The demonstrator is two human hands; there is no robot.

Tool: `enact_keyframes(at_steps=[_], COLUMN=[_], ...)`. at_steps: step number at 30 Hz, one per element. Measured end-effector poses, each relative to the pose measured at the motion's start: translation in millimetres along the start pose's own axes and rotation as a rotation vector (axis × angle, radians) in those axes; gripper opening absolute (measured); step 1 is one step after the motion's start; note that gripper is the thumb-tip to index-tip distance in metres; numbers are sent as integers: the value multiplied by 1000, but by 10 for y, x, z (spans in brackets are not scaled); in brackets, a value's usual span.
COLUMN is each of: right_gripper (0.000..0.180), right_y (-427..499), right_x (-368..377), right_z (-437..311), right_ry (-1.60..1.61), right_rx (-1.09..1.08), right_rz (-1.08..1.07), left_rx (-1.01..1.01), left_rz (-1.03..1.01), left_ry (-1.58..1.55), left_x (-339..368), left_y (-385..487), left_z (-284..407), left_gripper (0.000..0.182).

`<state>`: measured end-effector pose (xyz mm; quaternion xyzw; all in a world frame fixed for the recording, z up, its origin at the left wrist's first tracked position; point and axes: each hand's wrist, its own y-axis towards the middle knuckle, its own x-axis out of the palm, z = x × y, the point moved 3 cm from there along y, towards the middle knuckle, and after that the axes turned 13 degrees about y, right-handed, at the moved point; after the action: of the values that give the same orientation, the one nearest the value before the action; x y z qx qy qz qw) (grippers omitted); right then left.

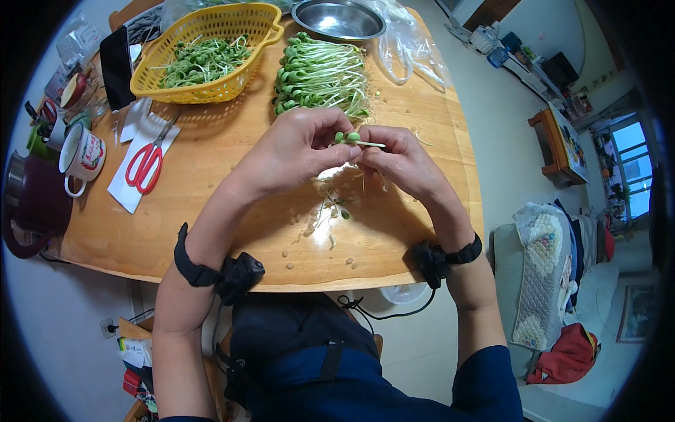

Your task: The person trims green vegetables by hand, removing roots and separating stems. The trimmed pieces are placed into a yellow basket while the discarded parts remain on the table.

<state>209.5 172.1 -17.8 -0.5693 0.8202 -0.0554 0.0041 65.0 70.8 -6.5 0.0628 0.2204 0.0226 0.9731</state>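
Between my two hands is a green sprout (pixel 369 143) with rounded seed leaves and a pale stem. My left hand (pixel 311 150) pinches it near the leaves, and my right hand (pixel 398 153) has its fingers on the stem end. Just beyond my hands lies a thick pile of sprouts (pixel 324 79), leaves to the left and stems to the right. A yellow plastic basket (pixel 211 95) with loose sprouts (pixel 205 60) in it stands at the back left. Below my hands, root scraps and seed husks (pixel 329 208) are scattered on the wooden table (pixel 211 227).
Red-handled scissors (pixel 145 166) lie on white paper (pixel 124 195) at the left, near an enamel mug (pixel 82 153) and a black phone (pixel 117 68). A steel bowl (pixel 339 21) and a clear plastic bag (pixel 411 47) are at the back. The table's near edge curves before me.
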Motion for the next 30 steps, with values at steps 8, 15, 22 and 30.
enact_keyframes(at_steps=[8, 15, 22, 30], right_gripper=[29, 16, 15, 10], right_y=[-234, 97, 61, -82], right_x=[-320, -620, -679, -29], right_z=[-319, 140, -51, -174], right_ry=[-303, -685, -296, -282], right_rx=[337, -251, -65, -268], right_rz=[-19, 339, 339, 184], left_rx=[-2, 0, -97, -233], left_rz=[282, 642, 123, -174], left_ry=[-159, -93, -330, -591], left_x=[-509, -890, -423, 86], left_y=[-125, -207, -66, -19], left_z=[121, 89, 24, -40], left_gripper=[11, 15, 14, 37])
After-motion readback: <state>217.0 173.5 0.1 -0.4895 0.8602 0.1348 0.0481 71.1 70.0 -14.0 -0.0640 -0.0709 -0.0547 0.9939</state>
